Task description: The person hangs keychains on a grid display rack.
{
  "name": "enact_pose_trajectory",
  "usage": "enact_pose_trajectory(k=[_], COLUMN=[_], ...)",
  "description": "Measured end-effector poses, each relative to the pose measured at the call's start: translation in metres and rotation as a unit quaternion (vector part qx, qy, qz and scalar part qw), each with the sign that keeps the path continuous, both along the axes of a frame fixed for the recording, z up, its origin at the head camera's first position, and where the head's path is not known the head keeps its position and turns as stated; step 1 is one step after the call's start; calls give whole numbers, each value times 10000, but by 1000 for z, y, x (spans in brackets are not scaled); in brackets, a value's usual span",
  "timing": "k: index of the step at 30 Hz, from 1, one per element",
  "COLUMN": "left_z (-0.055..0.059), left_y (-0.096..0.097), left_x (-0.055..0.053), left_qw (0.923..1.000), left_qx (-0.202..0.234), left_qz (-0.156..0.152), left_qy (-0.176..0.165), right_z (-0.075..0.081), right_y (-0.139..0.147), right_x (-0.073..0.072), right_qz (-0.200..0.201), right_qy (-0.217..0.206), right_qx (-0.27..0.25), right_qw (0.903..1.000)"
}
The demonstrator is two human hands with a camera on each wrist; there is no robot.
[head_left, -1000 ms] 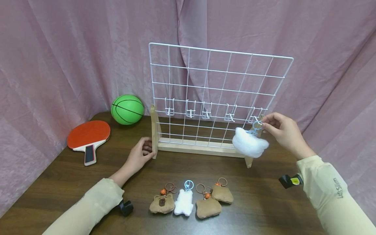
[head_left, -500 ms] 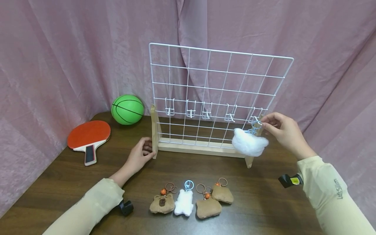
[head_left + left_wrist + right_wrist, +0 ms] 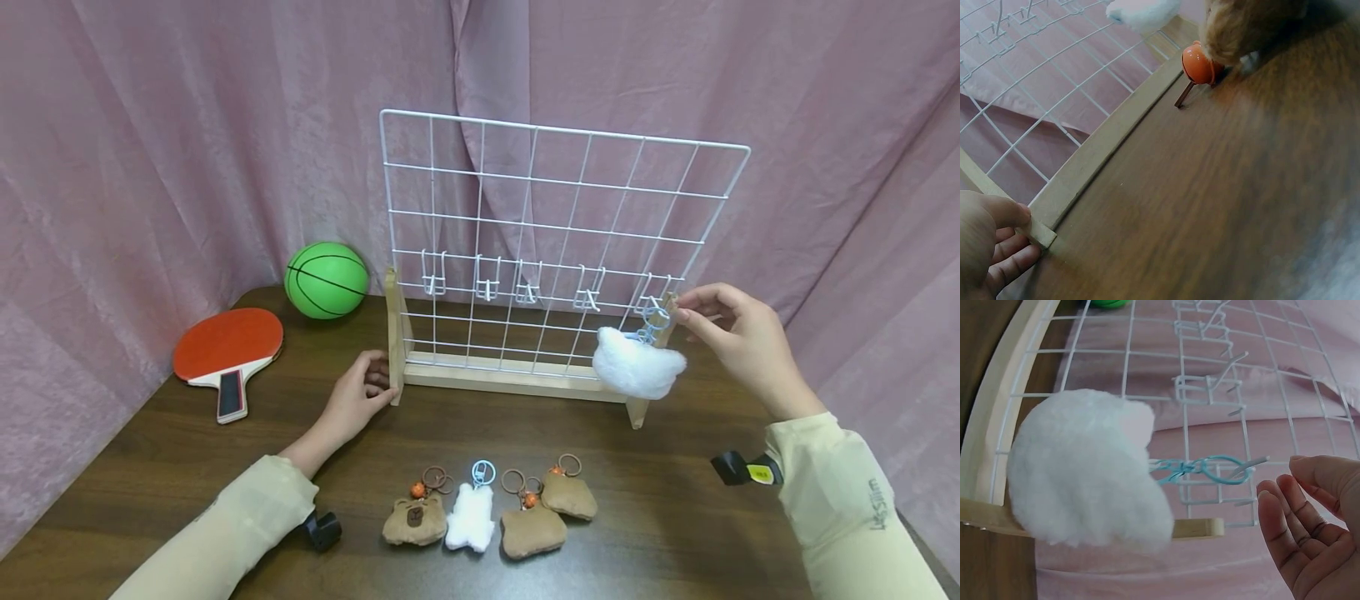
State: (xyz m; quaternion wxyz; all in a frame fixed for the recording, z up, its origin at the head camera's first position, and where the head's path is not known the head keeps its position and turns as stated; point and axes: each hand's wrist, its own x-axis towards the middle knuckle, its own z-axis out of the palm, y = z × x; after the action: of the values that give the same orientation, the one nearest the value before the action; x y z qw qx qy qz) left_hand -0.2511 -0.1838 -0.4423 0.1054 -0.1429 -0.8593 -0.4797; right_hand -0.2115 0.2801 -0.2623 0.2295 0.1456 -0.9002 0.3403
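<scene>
Rack (image 3: pixel 513 383) on brn tbl (image 3: pixel 660 500), pink curtains (image 3: pixel 225 125) bhnd.

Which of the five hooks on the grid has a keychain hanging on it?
The rightmost hook, nearest the right hand: its prong passes through the blue ring of the white plush. The other four hold nothing.

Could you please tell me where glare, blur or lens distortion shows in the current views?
Head: fairly even light, faint sheen on the table near the bottom edge; left wrist: dimmer, pale glare lower right, brown plush soft; right wrist: white plush lacks fine detail, wooden base looks bowed.
</scene>
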Motion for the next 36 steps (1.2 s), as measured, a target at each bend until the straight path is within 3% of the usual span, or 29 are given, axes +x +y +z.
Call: enact_pose_trajectory(k=[12,17,28,36], left_z=[-1,-1,1,0], left_y=[-1,-2,-2,0], left_x=[0,1,2,1], left_qw=[10000,9999,10000,9999], left_qx=[53,115,75,142], left_qz=[24,7,8,-61], left_qy=[-13,-53,-41,-13], right_z=[-1,-6,-28,-48], right_y=[-8,-10,-18,-25], right_x=[20,26,38,43], right_qz=[-19,165,770,1056], right_qy=[330,417,430,163], right_qx=[5,-76,-310,-394], right_qw=[9995,9990,9956,9935])
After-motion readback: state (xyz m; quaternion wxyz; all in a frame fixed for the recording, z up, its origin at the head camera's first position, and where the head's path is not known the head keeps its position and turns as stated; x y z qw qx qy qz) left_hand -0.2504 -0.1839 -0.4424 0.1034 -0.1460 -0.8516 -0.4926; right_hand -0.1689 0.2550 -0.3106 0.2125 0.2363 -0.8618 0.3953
